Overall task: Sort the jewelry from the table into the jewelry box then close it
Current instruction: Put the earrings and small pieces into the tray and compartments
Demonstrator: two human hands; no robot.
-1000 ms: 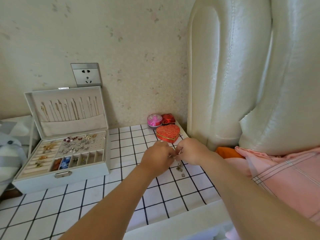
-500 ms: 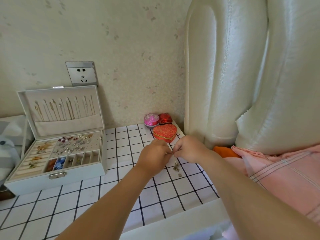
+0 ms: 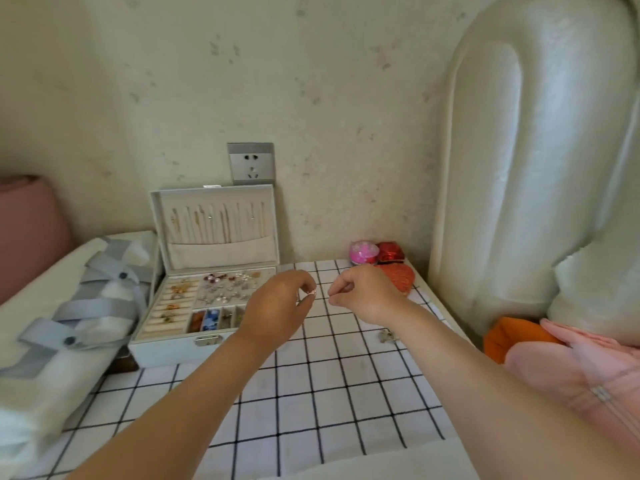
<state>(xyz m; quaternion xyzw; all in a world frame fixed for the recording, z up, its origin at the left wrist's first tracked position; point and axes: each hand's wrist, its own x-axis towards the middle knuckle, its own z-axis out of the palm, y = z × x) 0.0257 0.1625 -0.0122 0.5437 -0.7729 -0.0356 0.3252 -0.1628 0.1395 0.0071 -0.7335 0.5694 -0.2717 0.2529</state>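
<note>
A padded cream headboard fills the right side, standing against the speckled wall. Below it the worktop is covered by a white cloth with a black grid. To the left lies a white bundle with grey straps, just beside the jewelry box.

The jewelry box sits at the back left of the worktop with its lid standing open against the wall, under a grey wall socket. Chains hang in the lid; earrings, rings and coloured pieces fill the tray compartments.

Both forearms reach in from the bottom edge. The left hand hovers above the right front corner of the box, its thumb and forefinger pinched on a small earring. The right hand is held just beside it, fingers curled closed with thumb and forefinger pinched together; what they pinch is too small to tell.

A red heart-shaped box lies behind the right hand, partly hidden by it. Behind that, by the wall, stand a pink round box and a small red box, touching. A small cluster of jewelry lies on the cloth below the right wrist.
</note>
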